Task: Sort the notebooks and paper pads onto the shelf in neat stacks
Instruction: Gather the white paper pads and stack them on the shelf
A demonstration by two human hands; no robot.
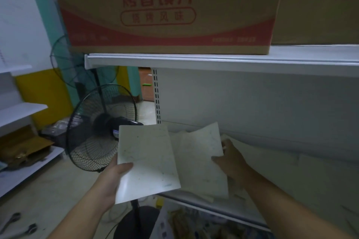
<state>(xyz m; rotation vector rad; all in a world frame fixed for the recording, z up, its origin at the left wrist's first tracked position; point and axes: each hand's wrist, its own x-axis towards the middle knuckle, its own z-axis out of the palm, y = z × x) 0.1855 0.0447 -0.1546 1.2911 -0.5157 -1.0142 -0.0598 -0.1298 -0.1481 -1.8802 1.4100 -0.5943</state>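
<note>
Early. Gripping one pad [147, 161] in left hand [113, 178], off the shelf [301, 165]; pinching second pad [200, 155] there with right hand [231, 159]. Nothing squared yet, stacking mostly left.

Dim, soft and blurry throughout, with wide-angle bending at the edges.

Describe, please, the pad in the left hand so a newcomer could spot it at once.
Below the red-banded cardboard box is the lower shelf. At its left end, before the black fan, the left hand grips a white pad. Unlike the neighbouring pad in the right hand, it sticks out beyond the shelf's left end.
</note>
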